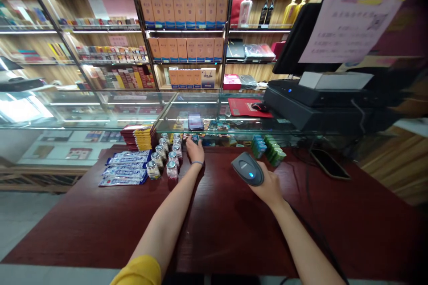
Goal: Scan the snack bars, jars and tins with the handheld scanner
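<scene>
My right hand [270, 185] is wrapped around the handle of a dark grey barcode scanner [246, 169], raised above the dark red table, with a blue light lit on top. My left hand [195, 150] reaches to the table's far edge, its fingers curled at a small dark bluish item [195, 139] whose kind I cannot make out. Just left of that hand stand two rows of small lidded jars [172, 169]. Blue-and-white flat packets [125, 170] lie beside the jars, and red and yellow packets [142, 137] are stacked behind them.
Green cylindrical packs [276, 155] and blue ones [258, 146] stand beyond the scanner. A phone [329, 163] lies at the right, near a black cable. Behind the table are a glass counter [174, 109], a small screen [195, 121], a mouse [260, 107] and a monitor [296, 38].
</scene>
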A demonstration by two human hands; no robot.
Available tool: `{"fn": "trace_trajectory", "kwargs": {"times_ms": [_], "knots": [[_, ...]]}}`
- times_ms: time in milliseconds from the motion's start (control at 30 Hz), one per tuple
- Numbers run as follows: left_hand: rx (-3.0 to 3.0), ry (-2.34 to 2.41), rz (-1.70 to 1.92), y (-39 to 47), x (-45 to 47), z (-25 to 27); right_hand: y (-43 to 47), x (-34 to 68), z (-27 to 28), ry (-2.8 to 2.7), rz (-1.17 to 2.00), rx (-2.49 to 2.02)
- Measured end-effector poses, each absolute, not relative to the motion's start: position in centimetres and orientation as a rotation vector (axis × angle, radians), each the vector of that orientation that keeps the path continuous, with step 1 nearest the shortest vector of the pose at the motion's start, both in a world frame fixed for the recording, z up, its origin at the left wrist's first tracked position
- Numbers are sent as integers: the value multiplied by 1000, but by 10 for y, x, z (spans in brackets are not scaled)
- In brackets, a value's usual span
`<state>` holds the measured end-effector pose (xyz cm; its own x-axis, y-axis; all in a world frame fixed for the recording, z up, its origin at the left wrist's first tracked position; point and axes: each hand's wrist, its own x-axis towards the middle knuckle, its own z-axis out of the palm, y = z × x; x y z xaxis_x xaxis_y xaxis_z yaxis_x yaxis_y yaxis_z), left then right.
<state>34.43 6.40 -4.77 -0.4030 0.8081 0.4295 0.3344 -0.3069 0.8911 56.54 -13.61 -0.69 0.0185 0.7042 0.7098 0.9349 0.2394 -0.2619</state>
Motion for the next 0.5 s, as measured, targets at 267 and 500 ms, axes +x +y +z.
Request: {"fn": "trace_trajectory", "kwargs": {"times_ms": [267,500], "knots": [[938,883,1323,10,331,-34,-138,561,-3,-1753,-391,-1533],[739,641,1160,-26,308,-25,-142,546,-4,-2037,-528,-1362]]}}
